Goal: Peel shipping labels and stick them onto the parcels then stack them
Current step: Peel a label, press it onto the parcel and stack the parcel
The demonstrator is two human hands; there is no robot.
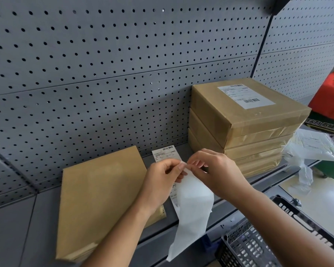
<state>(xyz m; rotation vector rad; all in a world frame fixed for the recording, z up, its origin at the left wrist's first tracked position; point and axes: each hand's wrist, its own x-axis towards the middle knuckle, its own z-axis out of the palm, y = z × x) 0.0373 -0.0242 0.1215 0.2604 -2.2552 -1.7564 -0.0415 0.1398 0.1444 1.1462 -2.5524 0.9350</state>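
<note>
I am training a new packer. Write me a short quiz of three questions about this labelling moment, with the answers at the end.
1. True or false: the top parcel of the stack already bears a label.
2. What do the left hand and the right hand pinch? A) the label strip B) a roll of tape C) a pair of scissors
3. Fill in: the flat parcel with no label lies to the ___ of the hands.
Key: 1 true; 2 A; 3 left.
</note>
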